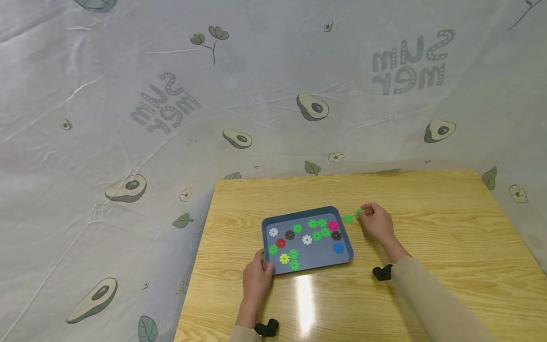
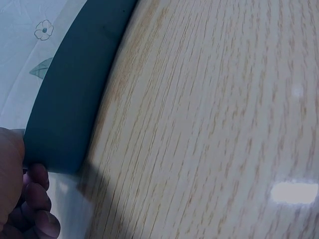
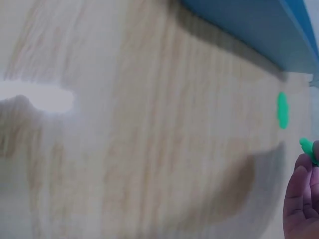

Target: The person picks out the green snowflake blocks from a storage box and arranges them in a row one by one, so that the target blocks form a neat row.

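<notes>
A blue-grey tray (image 1: 316, 256) sits on the wooden table, holding several notched plastic discs in green, white, brown, red, pink, yellow and blue. My left hand (image 1: 258, 276) grips the tray's near left corner; in the left wrist view its fingers curl at the end of the tray wall (image 2: 75, 94). To the right of the tray, my right hand (image 1: 378, 222) pinches a green disc (image 1: 359, 213) between thumb and fingers. That disc (image 3: 308, 149) shows only partly in the right wrist view. Another green disc (image 1: 348, 218) lies on the table between the tray and my right hand.
The wooden table (image 1: 444, 228) reaches out to the right of the tray. Behind it and to the left hangs a pale cloth (image 1: 273, 71) printed with avocados and leaves. A black band piece (image 1: 267, 327) is on the left wrist, another (image 1: 382, 272) on the right.
</notes>
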Tool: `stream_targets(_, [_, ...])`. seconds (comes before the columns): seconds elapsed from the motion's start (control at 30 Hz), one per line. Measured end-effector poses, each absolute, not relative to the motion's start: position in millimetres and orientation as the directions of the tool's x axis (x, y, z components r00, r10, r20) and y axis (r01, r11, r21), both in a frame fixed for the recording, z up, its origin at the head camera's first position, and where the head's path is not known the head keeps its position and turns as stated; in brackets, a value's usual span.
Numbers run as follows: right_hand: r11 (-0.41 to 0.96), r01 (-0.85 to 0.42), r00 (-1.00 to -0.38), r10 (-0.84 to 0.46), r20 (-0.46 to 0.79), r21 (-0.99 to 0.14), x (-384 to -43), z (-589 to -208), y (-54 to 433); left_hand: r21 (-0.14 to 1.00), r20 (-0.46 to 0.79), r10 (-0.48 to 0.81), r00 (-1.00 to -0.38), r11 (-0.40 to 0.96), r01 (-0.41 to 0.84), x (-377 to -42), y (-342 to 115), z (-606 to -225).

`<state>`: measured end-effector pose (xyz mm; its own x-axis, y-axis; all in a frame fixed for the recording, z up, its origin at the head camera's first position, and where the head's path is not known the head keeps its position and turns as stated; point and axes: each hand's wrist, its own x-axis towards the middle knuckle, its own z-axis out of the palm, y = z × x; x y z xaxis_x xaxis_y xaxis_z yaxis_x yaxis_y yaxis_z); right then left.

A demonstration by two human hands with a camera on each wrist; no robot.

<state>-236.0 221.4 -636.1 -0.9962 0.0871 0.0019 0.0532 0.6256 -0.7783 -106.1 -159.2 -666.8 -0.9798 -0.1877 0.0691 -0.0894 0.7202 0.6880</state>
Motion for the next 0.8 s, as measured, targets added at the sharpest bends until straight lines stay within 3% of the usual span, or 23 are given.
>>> stream_targets(0.23, [0.636,0.094,-0.995,0.079,-0.057,-0.766,-240.5,-655.6,225.4,0.702,0.067,-0.179,-0.981,0.707,-0.081,-105.4,-159.6,-664.6])
stream_targets(0.8, [0.657,0.093,-0.995,0.090,-0.044,-0.749,-240.2,-658.9,222.6,0.701,0.060,-0.183,-0.981,0.708,-0.089,-104.6,-158.8,-665.6])
